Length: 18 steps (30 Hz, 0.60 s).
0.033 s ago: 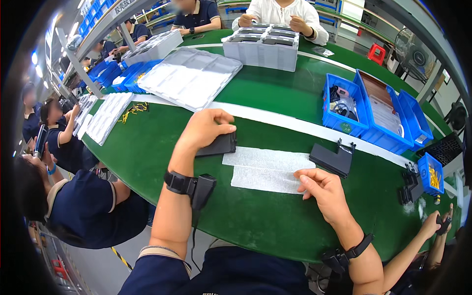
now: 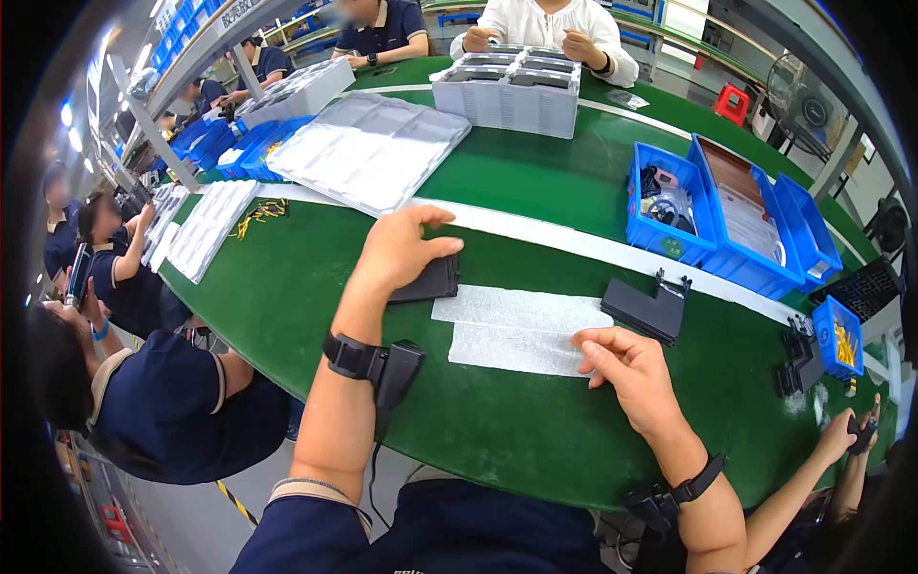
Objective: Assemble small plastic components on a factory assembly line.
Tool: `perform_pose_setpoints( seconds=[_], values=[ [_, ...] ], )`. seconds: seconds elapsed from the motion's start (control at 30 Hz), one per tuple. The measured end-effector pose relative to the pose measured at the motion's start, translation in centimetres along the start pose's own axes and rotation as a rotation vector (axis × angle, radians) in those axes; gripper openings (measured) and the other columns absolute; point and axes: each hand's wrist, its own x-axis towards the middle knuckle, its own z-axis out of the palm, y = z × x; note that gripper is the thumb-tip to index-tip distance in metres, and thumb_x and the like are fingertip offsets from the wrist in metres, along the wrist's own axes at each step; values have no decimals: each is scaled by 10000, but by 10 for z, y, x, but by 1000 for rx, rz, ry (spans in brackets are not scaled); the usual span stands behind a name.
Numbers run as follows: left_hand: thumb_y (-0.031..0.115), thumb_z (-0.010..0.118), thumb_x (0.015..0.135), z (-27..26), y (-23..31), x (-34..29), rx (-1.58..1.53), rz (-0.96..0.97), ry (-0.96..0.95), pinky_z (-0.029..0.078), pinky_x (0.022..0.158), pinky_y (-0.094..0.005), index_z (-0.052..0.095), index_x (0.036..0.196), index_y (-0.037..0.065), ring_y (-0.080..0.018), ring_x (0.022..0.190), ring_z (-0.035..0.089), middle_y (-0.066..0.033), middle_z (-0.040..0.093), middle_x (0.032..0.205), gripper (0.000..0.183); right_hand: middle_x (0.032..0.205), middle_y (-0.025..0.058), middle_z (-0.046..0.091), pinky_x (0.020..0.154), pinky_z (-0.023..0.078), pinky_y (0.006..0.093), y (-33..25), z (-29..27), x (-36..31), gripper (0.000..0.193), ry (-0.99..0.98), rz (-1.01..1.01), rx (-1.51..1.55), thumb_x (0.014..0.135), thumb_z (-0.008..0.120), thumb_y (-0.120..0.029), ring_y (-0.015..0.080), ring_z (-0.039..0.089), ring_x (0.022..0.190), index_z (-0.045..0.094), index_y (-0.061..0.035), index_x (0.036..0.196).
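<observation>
My left hand is over a flat black plastic case, thumb and fingers apart; it covers part of the case, and I cannot tell whether it touches it. Two white, thin, cloth-like strips lie one below the other on the green table, right of that case. My right hand is at their right end, fingers loosely curled, thumb near the index finger, no object visible in it. Whether it touches the lower strip cannot be made out. Just beyond it lies a second black case with small prongs at its far edge.
Blue bins with assorted parts stand at the back right. A smaller blue bin holds yellow pieces beside black parts. A white tray lies at the back left. People sit opposite and on both sides.
My left hand has shifted slightly to the right, and the gap between its thumb and fingers is a little wider. My right hand looks unmoved.
</observation>
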Motion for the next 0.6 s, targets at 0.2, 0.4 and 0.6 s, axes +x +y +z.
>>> perform_pose_setpoints(
  seconds=[0.2, 0.4, 0.6],
  values=[
    [134, 658, 865, 68, 54, -15, -680, -13, -309, 452, 701, -229, 645, 910, 1, -60, 773, 540, -3, 623, 866, 141, 894, 37, 657, 652, 473, 192, -2, 0, -1, 225, 132, -126, 83, 843, 661, -64, 64, 599, 763, 629, 6, 1054],
    [163, 649, 883, 106, 64, -36, -786, -24, -577, 451, 695, -212, 601, 893, 9, -46, 765, 535, 10, 601, 830, 162, 847, 32, 663, 643, 467, 188, 6, 0, 0, 188, 191, -348, 60, 804, 692, -30, 59, 603, 740, 643, 4, 983],
    [234, 667, 872, 111, 66, -39, -827, -31, -560, 395, 591, -206, 627, 845, 23, -30, 662, 455, 43, 563, 732, 217, 804, 39, 661, 588, 454, 193, 5, 0, -1, 130, 237, -431, -70, 784, 707, -29, 59, 595, 688, 660, -2, 902]
  ],
)
